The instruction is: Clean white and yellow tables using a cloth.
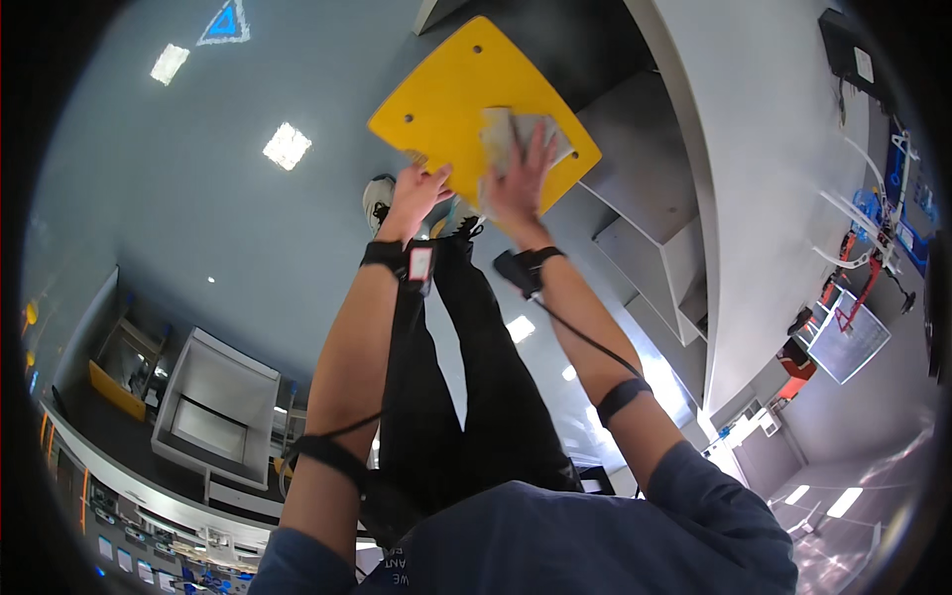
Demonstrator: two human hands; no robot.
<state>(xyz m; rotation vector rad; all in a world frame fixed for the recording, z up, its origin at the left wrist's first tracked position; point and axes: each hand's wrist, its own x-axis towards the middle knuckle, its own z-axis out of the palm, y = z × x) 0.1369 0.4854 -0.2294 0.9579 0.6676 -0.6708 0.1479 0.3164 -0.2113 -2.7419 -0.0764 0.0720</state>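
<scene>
A yellow chair seat or stool top (446, 82), a curved-edged panel with several dark round fasteners, lies before me at the top centre. My left hand (418, 195) grips its near left edge, the fingers curled at the rim. On the right part of the panel, my right hand (520, 175) presses a crumpled light grey cloth (498, 134) flat to the surface, its fingers spread over it. Part of the cloth is hidden under that hand. What supports the panel from below is hidden.
A long white curved table (692, 149) runs along the right, with grey shelving (647, 260) beneath it. Cables and a black box (855, 63) are on top. My shoes (379, 201) stand on the grey floor just below the panel. A white open cabinet (223, 401) is at lower left.
</scene>
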